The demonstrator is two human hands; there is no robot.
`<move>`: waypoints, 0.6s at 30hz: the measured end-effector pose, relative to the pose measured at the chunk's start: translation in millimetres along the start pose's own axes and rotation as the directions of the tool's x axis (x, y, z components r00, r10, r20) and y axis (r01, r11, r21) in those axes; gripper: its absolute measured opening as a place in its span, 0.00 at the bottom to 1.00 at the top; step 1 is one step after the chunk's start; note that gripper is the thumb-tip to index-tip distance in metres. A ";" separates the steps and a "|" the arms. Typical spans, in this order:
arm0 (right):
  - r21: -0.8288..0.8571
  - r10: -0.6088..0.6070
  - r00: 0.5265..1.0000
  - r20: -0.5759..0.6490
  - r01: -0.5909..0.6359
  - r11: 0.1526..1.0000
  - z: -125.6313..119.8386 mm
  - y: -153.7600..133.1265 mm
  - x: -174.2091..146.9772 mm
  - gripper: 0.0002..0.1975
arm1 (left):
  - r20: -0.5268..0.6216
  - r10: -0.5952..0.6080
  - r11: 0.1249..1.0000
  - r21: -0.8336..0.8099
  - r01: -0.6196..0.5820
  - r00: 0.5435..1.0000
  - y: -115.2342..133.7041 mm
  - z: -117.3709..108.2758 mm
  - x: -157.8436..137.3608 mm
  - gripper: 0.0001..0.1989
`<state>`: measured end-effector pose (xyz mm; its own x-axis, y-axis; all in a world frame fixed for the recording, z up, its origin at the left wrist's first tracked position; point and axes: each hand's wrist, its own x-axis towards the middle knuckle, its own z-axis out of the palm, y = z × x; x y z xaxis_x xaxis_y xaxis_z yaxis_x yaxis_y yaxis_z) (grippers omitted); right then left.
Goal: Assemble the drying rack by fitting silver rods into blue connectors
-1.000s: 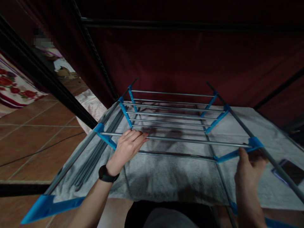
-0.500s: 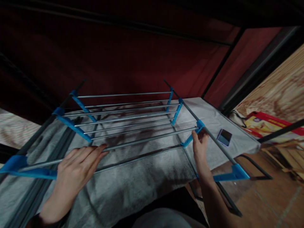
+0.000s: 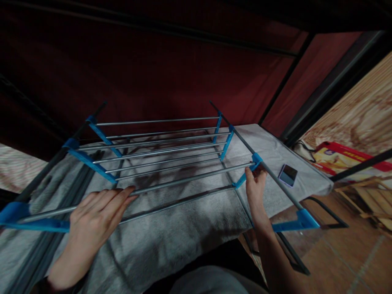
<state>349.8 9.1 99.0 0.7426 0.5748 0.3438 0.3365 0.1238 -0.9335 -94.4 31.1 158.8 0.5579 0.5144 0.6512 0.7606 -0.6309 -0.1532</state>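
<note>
A rack of silvery metal tubes, dark side poles and blue plastic brackets lies across the grey cloth. My left hand (image 3: 96, 216) is wrapped over the nearer upper metal tube (image 3: 190, 178), close to its left end. That end lies at the large blue bracket (image 3: 45, 224) on the left. My right hand (image 3: 256, 188) is closed on the blue bracket (image 3: 241, 179) at the tube's right end, the thumb close to the joint. Its other fingers are partly hidden behind the bracket. The right side pole (image 3: 278, 181) passes just beside this hand.
A phone (image 3: 288, 175) lies on the grey cloth (image 3: 196, 228), right of the rack. Loose dark tubes (image 3: 58, 212) rest at the left. A red-yellow box (image 3: 343, 157) and wooden slats (image 3: 367, 200) stand beyond the right edge. Dark red fabric (image 3: 153, 73) hangs behind.
The view has shifted slightly, so the rack and both hands appear a little further left. Both hands keep the same hold on the tube and the bracket.
</note>
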 end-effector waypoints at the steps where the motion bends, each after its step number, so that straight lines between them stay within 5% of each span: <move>1: -0.005 -0.005 1.000 -0.001 0.005 1.000 -0.1 -0.1 0.1 0.27 | -0.002 0.004 1.000 0.001 -0.004 1.000 0.3 -0.3 0.2 0.14; 18: -0.008 0.005 1.000 -0.002 -0.005 1.000 0.9 -3.6 -2.1 0.28 | 0.009 -0.017 1.000 -0.001 0.017 1.000 -2.3 -0.5 -4.4 0.19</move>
<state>346.5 8.2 101.5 0.7456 0.5735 0.3394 0.3375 0.1142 -0.9344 -98.8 29.9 156.7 0.5480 0.5299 0.6472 0.7695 -0.6228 -0.1417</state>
